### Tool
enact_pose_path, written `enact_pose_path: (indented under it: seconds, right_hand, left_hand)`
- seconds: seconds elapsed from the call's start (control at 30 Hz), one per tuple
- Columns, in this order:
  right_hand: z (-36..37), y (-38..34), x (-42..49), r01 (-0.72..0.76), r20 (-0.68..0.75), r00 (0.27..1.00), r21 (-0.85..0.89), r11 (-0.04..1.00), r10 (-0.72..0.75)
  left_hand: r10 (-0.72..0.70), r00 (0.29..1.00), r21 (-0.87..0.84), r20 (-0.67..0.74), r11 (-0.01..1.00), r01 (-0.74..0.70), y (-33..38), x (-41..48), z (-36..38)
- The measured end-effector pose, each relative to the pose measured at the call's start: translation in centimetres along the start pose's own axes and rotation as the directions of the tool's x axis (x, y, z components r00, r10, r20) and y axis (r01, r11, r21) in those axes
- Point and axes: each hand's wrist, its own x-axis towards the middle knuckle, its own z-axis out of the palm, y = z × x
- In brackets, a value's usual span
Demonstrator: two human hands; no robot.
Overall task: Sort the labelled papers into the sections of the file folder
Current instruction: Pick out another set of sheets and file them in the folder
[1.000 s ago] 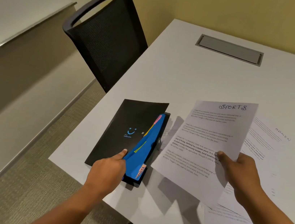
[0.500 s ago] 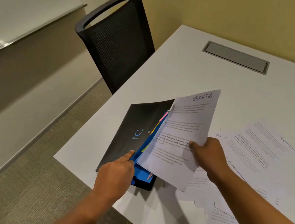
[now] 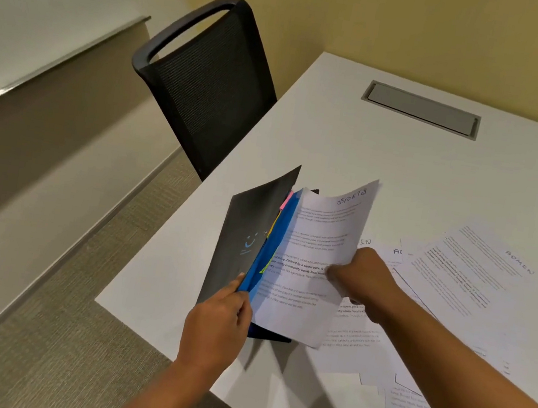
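Head view, looking down over a white tabletop [image 3: 386, 168]. Just left of centre, a black file folder [image 3: 249, 235] stands propped open near the tabletop's 7 o'clock corner. Its front cover is lifted, showing a blue divider [image 3: 278, 236] with a pink tab [image 3: 286, 200] and a yellow tab [image 3: 275, 225] along its edge.

The left hand [image 3: 220, 321], coming from 6 o'clock, curls its fingers round the cover's lower edge beside the blue divider and holds that section open. The right hand [image 3: 360, 279], reaching in from 4 o'clock, pinches the right edge of a printed sheet headed SPORTS [image 3: 317, 241]. The sheet is bowed. Its left edge lies against the blue divider, apparently partly inside the opening.

The step in hand looks like filing the SPORTS sheet. The next move probably calls for sliding it fully down behind the divider while keeping it flat, so that the corners do not catch.

More printed sheets lie overlapping from 3 to 5 o'clock, one headed ADMIN [image 3: 469, 266]. A black mesh chair [image 3: 204, 91] stands at 11 o'clock. A grey cable hatch [image 3: 421, 109] sits at 1 o'clock.
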Motion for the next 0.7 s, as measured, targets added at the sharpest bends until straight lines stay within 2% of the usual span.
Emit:
enact_pose_path:
  seconds: [0.23, 0.4, 0.7]
  right_hand:
    - [1.7, -1.5, 0.6, 0.017, -0.014, 1.000, -0.080, 0.997, -0.018]
    - [2.7, -2.8, 1.5, 0.052, 0.027, 0.998, -0.126, 0.991, -0.049]
    - [7.1, -3.0, 2.7, 0.192, -0.186, 0.955, -0.208, 0.959, -0.232]
  left_hand:
    - [0.003, 1.000, -0.047, -0.024, 0.999, -0.004, -0.2, 0.1, -0.4]
    - [0.069, 0.998, -0.038, -0.009, 0.997, -0.069, -1.0, 0.1, -0.5]
    - [0.110, 0.994, -0.078, -0.001, 0.991, -0.110, -0.8, 0.7, -0.5]
